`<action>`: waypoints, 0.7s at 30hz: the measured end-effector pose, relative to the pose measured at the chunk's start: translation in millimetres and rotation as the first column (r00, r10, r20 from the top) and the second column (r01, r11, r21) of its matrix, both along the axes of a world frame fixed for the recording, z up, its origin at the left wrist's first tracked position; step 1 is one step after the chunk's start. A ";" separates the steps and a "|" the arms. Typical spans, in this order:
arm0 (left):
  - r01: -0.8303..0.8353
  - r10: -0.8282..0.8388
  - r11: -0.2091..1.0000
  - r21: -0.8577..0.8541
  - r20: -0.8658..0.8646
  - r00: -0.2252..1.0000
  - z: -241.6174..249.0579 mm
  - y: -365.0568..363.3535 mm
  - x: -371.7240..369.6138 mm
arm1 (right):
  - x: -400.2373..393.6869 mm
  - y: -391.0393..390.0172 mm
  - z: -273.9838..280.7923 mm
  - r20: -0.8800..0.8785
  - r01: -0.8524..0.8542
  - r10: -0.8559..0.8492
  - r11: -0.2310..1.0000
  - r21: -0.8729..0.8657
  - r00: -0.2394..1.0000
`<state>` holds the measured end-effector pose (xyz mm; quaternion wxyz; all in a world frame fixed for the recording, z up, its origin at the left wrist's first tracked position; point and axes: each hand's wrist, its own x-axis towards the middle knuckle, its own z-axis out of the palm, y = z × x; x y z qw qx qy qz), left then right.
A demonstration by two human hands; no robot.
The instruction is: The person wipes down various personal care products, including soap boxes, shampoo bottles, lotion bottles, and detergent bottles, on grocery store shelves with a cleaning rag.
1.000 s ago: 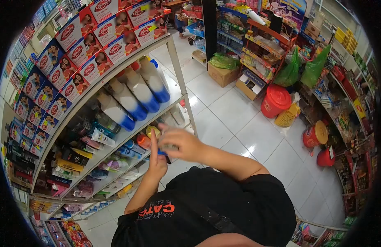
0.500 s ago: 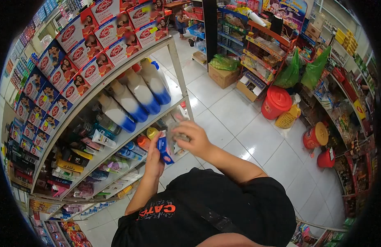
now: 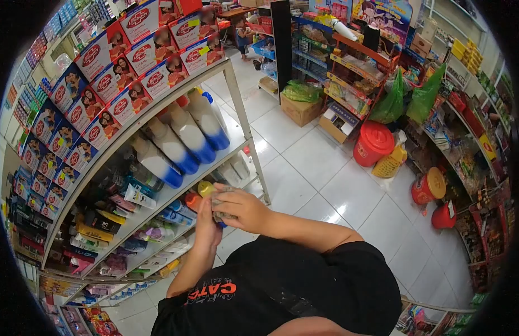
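Note:
In front of the shelf, my left hand (image 3: pixel 206 225) is wrapped round a small blue box, which is mostly hidden now. My right hand (image 3: pixel 241 209) holds a greyish cloth (image 3: pixel 221 206) pressed against that box. Just behind the hands, on a lower shelf level, are a yellow-capped bottle (image 3: pixel 205 188) and an orange-capped one (image 3: pixel 192 200). White and blue bottles (image 3: pixel 187 144) stand in a row on the level above.
Stacked soap boxes (image 3: pixel 125 70) top the shelf (image 3: pixel 240 101). On the tiled floor (image 3: pixel 296 185) to the right are red buckets (image 3: pixel 374 143), a carton (image 3: pixel 300 111) and a yellow bag (image 3: pixel 390 161). Another person (image 3: pixel 242 38) is at the far back.
My right hand has moved down and left with the cloth and now covers most of the box. My left hand stays around the box. The view has shifted slightly.

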<state>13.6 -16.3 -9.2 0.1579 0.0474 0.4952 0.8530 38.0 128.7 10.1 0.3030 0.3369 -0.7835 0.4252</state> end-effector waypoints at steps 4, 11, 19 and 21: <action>-0.092 0.093 0.995 0.026 -0.054 0.994 -9.0 -6.2 -5.3 | -2.5 -2.9 -7.1 0.022 -0.070 0.071 0.996 -0.047 0.997; -0.215 0.263 0.919 0.331 -0.106 0.959 15.7 -11.6 -2.0 | -8.9 -12.2 -33.0 0.231 0.085 0.006 0.921 -0.380 0.973; -0.173 0.074 0.974 -0.149 -0.513 0.855 -26.7 1.0 15.7 | -9.6 -22.4 -60.3 0.310 0.303 0.691 0.137 -0.943 0.653; -0.359 -0.034 0.861 -0.361 -0.743 0.668 -21.9 -4.3 11.1 | -4.1 -22.2 -51.6 0.325 0.360 0.778 0.137 -0.923 0.537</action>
